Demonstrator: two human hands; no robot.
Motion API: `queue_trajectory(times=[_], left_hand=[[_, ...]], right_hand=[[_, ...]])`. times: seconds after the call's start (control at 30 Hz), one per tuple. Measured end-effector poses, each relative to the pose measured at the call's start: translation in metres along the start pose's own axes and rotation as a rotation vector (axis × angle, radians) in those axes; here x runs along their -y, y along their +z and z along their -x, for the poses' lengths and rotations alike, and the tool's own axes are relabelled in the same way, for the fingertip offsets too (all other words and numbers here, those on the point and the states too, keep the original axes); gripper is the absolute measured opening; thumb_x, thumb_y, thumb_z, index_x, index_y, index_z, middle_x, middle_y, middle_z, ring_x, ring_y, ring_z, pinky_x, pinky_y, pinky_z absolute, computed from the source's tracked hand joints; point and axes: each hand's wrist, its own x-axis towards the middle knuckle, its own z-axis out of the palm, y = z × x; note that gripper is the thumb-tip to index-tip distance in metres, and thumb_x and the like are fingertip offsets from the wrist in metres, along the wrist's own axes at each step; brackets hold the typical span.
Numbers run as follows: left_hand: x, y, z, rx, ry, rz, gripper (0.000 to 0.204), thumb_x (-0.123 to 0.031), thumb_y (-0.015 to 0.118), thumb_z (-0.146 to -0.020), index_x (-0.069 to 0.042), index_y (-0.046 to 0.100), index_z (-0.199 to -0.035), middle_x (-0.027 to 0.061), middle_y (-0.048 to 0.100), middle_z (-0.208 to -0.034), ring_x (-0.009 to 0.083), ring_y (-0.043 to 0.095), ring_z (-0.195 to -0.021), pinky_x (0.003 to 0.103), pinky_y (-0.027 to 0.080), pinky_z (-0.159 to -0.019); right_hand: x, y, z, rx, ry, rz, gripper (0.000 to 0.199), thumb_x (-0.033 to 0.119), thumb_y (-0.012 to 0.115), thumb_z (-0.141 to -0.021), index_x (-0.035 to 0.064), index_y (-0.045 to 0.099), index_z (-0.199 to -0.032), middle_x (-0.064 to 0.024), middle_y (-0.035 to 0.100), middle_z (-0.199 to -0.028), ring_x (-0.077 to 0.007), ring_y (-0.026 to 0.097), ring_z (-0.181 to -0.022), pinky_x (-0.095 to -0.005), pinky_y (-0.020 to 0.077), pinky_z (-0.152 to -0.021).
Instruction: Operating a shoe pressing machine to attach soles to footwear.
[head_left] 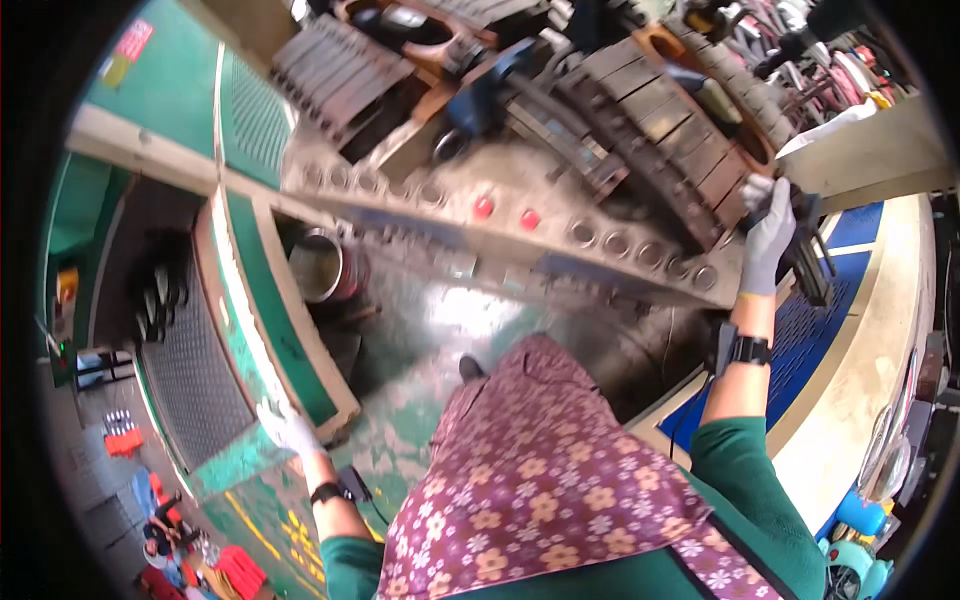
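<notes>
My left hand (288, 428), in a white glove, is at the edge of a green machine housing (262, 345), beside a dark mesh conveyor belt (190, 340). Its fingers look apart and hold nothing I can see. My right hand (771, 232), also gloved, reaches up to the right end of a heavy machine with dark metal blocks (660, 110). The fingers there are curled, and what they grip is hidden. Close beside that hand hangs a black metal bracket (806, 262).
A control panel (450, 225) with two red buttons and several round ones runs along the machine's front. Under it stands a metal bucket (318, 265). On the right is a blue perforated panel (835, 285) in a cream frame. Several people's coloured things lie far left.
</notes>
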Motion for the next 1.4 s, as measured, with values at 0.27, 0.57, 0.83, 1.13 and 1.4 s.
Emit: queue_trajectory(times=[0.27,0.57,0.83,1.13,1.4], left_hand=[[0.030,0.021,0.004,0.129,0.158,-0.112,0.055,-0.039,0.052,-0.101,-0.004,0.049,-0.144,0.0242,0.047,-0.149,0.0398,0.044,-0.136,0.051,0.035,-0.109],[0.027,0.020,0.004,0.168,0.075,-0.070,0.057,-0.040,0.050,-0.101,-0.007,0.046,-0.147,0.0203,0.044,-0.153,0.0365,0.040,-0.140,0.051,0.031,-0.112],[0.032,0.012,0.006,0.113,0.030,-0.052,0.059,-0.037,0.055,-0.098,-0.010,0.046,-0.149,0.0170,0.043,-0.155,0.0351,0.038,-0.143,0.052,0.027,-0.116],[0.023,0.020,-0.026,0.275,-0.103,0.051,0.063,-0.033,0.059,-0.096,-0.008,0.041,-0.151,0.0184,0.038,-0.157,0.0346,0.033,-0.146,0.053,0.023,-0.119],[-0.037,0.055,-0.119,0.345,-0.109,-0.102,0.096,-0.048,0.067,-0.087,-0.001,0.023,-0.158,0.0214,0.023,-0.164,0.0368,0.021,-0.151,0.051,0.014,-0.123]], right_hand=[[-0.107,0.013,0.280,0.324,0.772,-0.041,0.029,0.030,0.057,-0.103,0.0036,0.069,-0.099,-0.0003,0.063,-0.076,-0.0100,0.058,-0.063,-0.0243,0.0478,-0.061],[-0.116,-0.030,0.395,0.345,0.987,0.233,0.030,0.034,0.059,-0.101,0.0096,0.067,-0.116,-0.0002,0.064,-0.078,-0.0120,0.061,-0.066,-0.0270,0.0519,-0.062],[-0.121,0.043,0.383,0.488,1.078,0.196,0.026,0.028,0.057,-0.101,0.0087,0.068,-0.115,-0.0055,0.068,-0.080,-0.0146,0.064,-0.067,-0.0273,0.0528,-0.060],[-0.003,0.333,0.275,0.727,0.121,-0.023,0.025,0.024,0.056,-0.105,0.0054,0.069,-0.116,0.0019,0.056,-0.073,-0.0069,0.049,-0.063,-0.0251,0.0418,-0.058],[0.013,0.569,0.056,0.434,-0.389,0.291,0.048,0.027,0.065,-0.086,-0.0013,0.061,-0.124,-0.0238,0.068,-0.112,-0.0375,0.064,-0.106,-0.0441,0.0496,-0.092]])
